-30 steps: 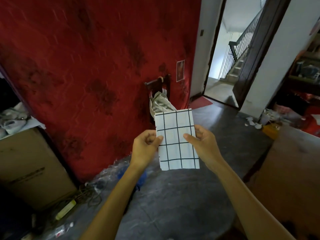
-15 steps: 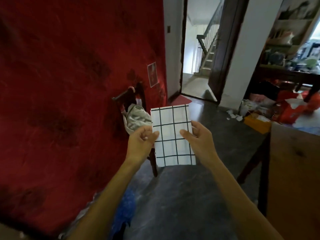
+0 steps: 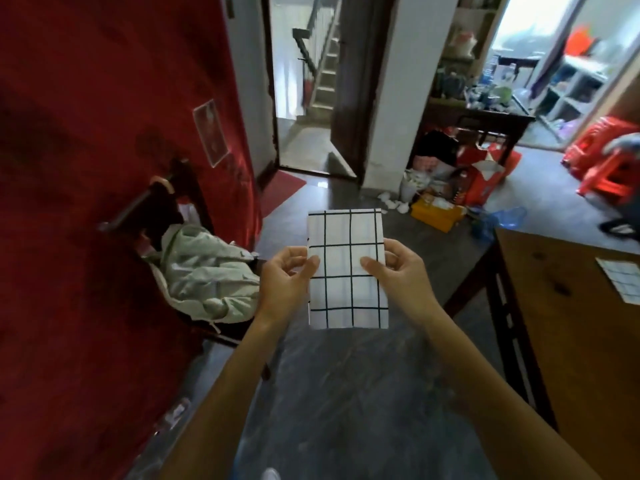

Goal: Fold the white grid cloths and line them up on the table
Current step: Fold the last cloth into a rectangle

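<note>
Two hands share one folded white grid cloth (image 3: 347,268), held flat at frame centre above the dark floor (image 3: 339,393). Your left hand (image 3: 285,282) pinches its left edge between thumb and curled fingers; your right hand (image 3: 398,275) pinches the right edge the same way, thumb on top. Gripping both long edges likely keeps the layers square and stops the fold springing open during carrying. At 3 o'clock stands the wooden table (image 3: 568,341), where another folded grid cloth (image 3: 621,280) lies near the far side. I judge that the table's near edge is bare and leaves room to set yours beside it. At 9 o'clock, a dark chair (image 3: 156,216) holding a pale green jacket (image 3: 204,275) sits close to your left wrist.
</note>
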A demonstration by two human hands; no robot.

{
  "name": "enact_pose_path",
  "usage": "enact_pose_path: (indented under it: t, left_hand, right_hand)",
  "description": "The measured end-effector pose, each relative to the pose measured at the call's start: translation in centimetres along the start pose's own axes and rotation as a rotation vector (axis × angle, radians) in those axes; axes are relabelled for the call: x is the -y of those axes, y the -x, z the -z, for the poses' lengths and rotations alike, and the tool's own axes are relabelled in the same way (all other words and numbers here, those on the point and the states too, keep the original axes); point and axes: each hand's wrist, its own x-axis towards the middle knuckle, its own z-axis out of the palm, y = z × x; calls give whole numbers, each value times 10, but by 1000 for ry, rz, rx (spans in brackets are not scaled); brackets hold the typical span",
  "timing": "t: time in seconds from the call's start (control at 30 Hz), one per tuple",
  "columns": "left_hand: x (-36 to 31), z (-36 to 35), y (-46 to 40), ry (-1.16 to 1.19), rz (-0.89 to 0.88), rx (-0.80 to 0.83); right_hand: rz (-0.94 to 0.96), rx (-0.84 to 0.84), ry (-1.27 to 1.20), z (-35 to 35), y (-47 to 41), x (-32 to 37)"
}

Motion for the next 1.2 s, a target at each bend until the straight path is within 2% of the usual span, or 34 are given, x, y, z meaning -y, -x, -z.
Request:
enact_pose_path:
  t: [0.23, 0.4, 0.57, 0.67, 0.8, 0.93, 1.2]
  left_hand:
    - [13, -21, -124, 13, 35, 200]
    - [41, -66, -204, 0, 54, 315]
    - [56, -144, -282, -53, 71, 515]
    - [53, -197, -321, -120, 87, 548]
    - [36, -268, -377, -237, -26, 620]
    - [29, -332, -433, -256, -122, 693]
    - [84, -439, -537, -268, -24, 840]
  right_hand:
    - [-98, -192, -30, -9, -91, -13]
    - [-148, -292, -70, 17, -160, -45]
    - [-134, -333, -76, 72, -240, -90]
    - [-122, -378, -18, 111, -284, -105]
    - [-117, -486, -38, 167, -334, -109]
    - [-139, -581, -82, 215, -379, -112]
    - [-237, -771, -23, 278, -475, -158]
